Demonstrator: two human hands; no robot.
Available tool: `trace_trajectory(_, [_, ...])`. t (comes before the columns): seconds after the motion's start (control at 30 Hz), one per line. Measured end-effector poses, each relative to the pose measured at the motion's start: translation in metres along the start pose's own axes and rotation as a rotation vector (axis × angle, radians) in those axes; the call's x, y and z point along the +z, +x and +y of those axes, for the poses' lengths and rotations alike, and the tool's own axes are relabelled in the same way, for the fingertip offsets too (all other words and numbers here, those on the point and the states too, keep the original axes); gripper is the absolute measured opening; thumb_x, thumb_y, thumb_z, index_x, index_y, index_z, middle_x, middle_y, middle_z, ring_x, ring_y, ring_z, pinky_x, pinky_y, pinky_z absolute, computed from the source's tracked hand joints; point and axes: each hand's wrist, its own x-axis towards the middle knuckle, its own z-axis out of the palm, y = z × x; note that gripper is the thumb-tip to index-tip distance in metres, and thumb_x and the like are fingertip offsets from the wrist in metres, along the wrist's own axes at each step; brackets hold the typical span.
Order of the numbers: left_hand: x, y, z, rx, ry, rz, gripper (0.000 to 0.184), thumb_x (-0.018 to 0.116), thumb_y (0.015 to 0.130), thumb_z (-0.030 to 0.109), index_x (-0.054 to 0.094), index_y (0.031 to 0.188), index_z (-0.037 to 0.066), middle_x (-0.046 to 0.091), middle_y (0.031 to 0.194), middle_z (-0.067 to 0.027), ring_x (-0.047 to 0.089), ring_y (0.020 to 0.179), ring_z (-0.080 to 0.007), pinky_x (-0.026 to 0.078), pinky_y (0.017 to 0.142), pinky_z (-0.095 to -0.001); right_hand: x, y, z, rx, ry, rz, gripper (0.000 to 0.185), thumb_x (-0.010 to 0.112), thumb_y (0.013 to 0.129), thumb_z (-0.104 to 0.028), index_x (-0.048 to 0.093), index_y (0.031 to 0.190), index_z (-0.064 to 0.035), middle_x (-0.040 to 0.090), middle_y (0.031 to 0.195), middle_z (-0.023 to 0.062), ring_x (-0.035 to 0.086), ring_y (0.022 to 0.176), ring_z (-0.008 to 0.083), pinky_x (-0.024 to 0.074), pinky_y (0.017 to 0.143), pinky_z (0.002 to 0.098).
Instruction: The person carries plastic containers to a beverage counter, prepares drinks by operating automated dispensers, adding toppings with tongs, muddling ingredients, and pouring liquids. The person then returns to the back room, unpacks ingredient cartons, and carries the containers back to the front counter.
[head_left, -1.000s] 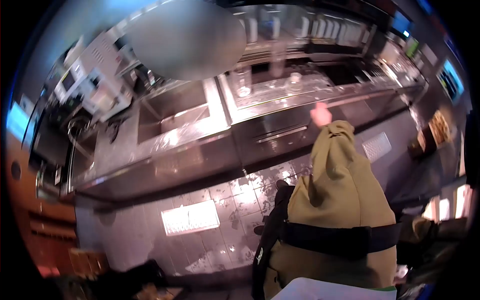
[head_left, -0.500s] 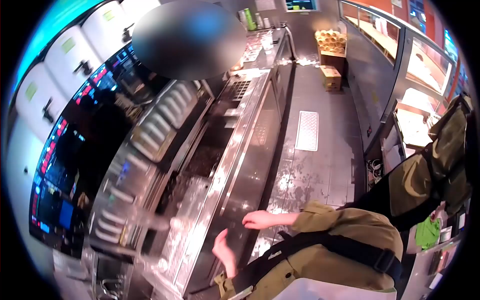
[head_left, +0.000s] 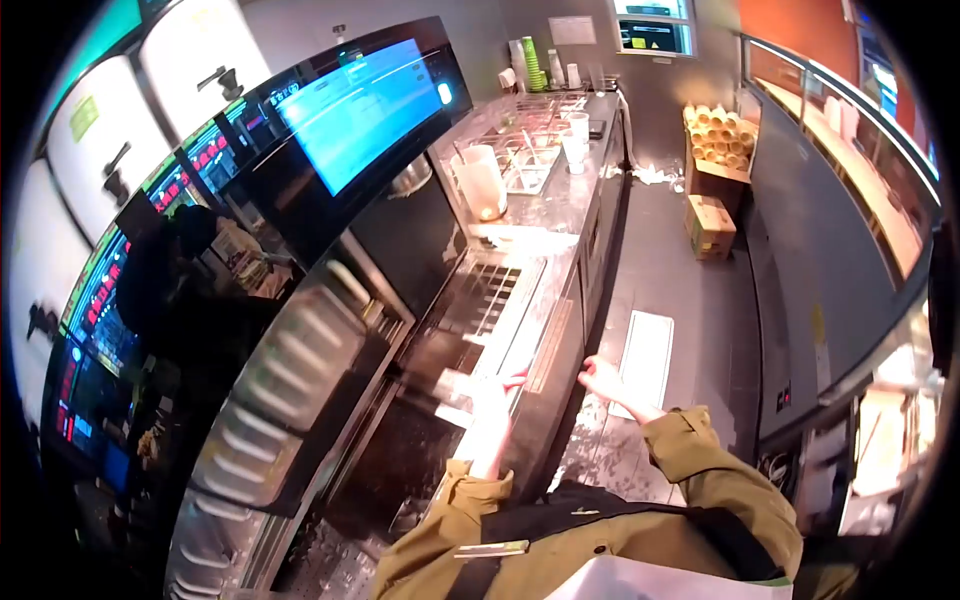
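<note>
1. Nothing in my grip right now: my left hand is loose and empty, fingers reaching forward beside the long stainless-steel counter; whether they touch its edge, I can't tell.
2. And here's my right hand, empty too, fingers loosely bent, out over the grey tiled floor, with the bright white rectangular floor panel just beyond.
3. The counter runs away from me on the left, a dark slotted grate set into it ahead of my left hand.
4. Farther along, there's a tall, translucent white pitcher standing by the shallow trays of the counter, and white cups to its right; bright green stacked cups stand at the far end.
5. Over on my left, ribbed, clear plastic covers line up below a large, lit blue screen.
6. Down the aisle, an open cardboard box full of round tan pieces sits behind a smaller cardboard box, near the grey wall.
</note>
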Motion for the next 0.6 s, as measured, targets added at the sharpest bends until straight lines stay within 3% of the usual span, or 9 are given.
trace_trajectory(0.07, [0.025, 0.054, 0.006, -0.113, 0.117, 0.112, 0.05, 0.028, 0.094, 0.032, 0.059, 0.076, -0.003, 0.062, 0.081, -0.0122, 0.058, 0.081, -0.0189, 0.042, 0.079, -0.0325, -0.043, 0.075, 0.016, 0.043, 0.102, 0.183, 0.044, 0.062, 0.071, -0.027, 0.049, 0.103, 0.0004, 0.058, 0.085, 0.015, 0.057, 0.076, 0.024, 0.046, 0.07, 0.0341])
trace_trajectory(0.2, [0.054, 0.135, -0.031, 0.004, 0.406, -0.153, 0.04, 0.031, 0.093, 0.023, 0.057, 0.081, -0.003, 0.061, 0.077, -0.0096, 0.057, 0.074, -0.0171, 0.043, 0.075, -0.03, -0.107, 0.223, 0.037, -0.003, 0.247, 0.467, 0.062, 0.067, 0.07, -0.033, 0.042, 0.116, -0.0009, 0.055, 0.094, 0.0144, 0.056, 0.077, 0.0211, 0.0457, 0.071, 0.0329])
trace_trajectory(0.37, [0.102, 0.23, -0.111, -0.08, 0.134, 0.177, 0.037, 0.037, 0.09, 0.014, 0.035, 0.126, 0.004, 0.035, 0.127, -0.015, 0.048, 0.104, -0.0215, 0.037, 0.091, -0.0335, -0.146, 0.469, 0.059, -0.234, 0.383, 0.606, 0.064, 0.072, 0.065, -0.027, 0.041, 0.114, -0.0008, 0.051, 0.096, 0.0131, 0.051, 0.08, 0.0221, 0.044, 0.072, 0.0335])
trace_trajectory(0.4, [0.118, 0.246, -0.123, -0.169, -0.058, 0.297, 0.045, 0.04, 0.089, 0.014, 0.027, 0.131, 0.006, 0.031, 0.13, -0.0146, 0.047, 0.107, -0.0215, 0.036, 0.092, -0.0333, -0.154, 0.513, 0.057, -0.272, 0.412, 0.587, 0.061, 0.074, 0.061, -0.026, 0.044, 0.109, -0.0011, 0.051, 0.095, 0.0137, 0.051, 0.08, 0.0234, 0.0438, 0.072, 0.0352])
trace_trajectory(0.43, [0.103, 0.256, -0.154, -0.105, 0.402, 0.18, 0.048, 0.041, 0.089, 0.014, 0.023, 0.133, 0.007, 0.032, 0.13, -0.0147, 0.047, 0.106, -0.0214, 0.036, 0.091, -0.0329, -0.157, 0.56, 0.056, -0.35, 0.185, 0.636, 0.065, 0.076, 0.057, -0.028, 0.044, 0.105, 0.0013, 0.052, 0.094, 0.0146, 0.051, 0.081, 0.0271, 0.0436, 0.073, 0.0379])
trace_trajectory(0.5, [0.113, 0.283, -0.165, -0.195, 0.604, 0.153, 0.052, 0.042, 0.088, 0.013, 0.02, 0.135, 0.006, 0.033, 0.128, -0.0148, 0.048, 0.104, -0.0208, 0.038, 0.088, -0.0322, -0.143, 0.645, 0.065, -0.227, -0.024, 0.668, 0.083, 0.079, 0.056, -0.027, 0.034, 0.117, 0.0057, 0.04, 0.115, 0.0196, 0.043, 0.103, 0.0297, 0.0331, 0.091, 0.0418])
trace_trajectory(0.53, [0.139, 0.308, -0.152, -0.23, 0.322, 0.209, 0.052, 0.042, 0.087, 0.013, 0.02, 0.135, 0.006, 0.034, 0.128, -0.0149, 0.049, 0.103, -0.0205, 0.038, 0.087, -0.0318, -0.126, 0.695, 0.089, -0.34, -0.085, 0.799, 0.085, 0.081, 0.05, -0.027, 0.034, 0.113, 0.0075, 0.039, 0.112, 0.0217, 0.042, 0.097, 0.0327, 0.0421, 0.08, 0.0432])
trace_trajectory(0.57, [0.139, 0.32, -0.157, -0.159, 0.416, 0.195, 0.051, 0.04, 0.088, 0.01, 0.021, 0.134, 0.005, 0.036, 0.126, -0.015, 0.05, 0.102, -0.0202, 0.039, 0.086, -0.0316, -0.131, 0.708, 0.075, -0.406, 0.435, 0.469, 0.102, 0.081, 0.053, -0.032, 0.021, 0.128, 0.0044, 0.028, 0.127, 0.0183, 0.035, 0.111, 0.0332, 0.0275, 0.097, 0.0463])
trace_trajectory(0.6, [0.145, 0.336, -0.151, -0.158, 0.49, 0.231, 0.047, 0.037, 0.089, 0.008, 0.023, 0.133, 0.004, 0.041, 0.121, -0.0142, 0.051, 0.099, -0.0196, 0.039, 0.086, -0.0307, -0.121, 0.728, 0.081, -0.312, 0.341, 0.515, 0.107, 0.081, 0.052, -0.033, 0.017, 0.13, 0.0016, 0.027, 0.129, 0.0189, 0.034, 0.113, 0.0343, 0.0282, 0.097, 0.0461])
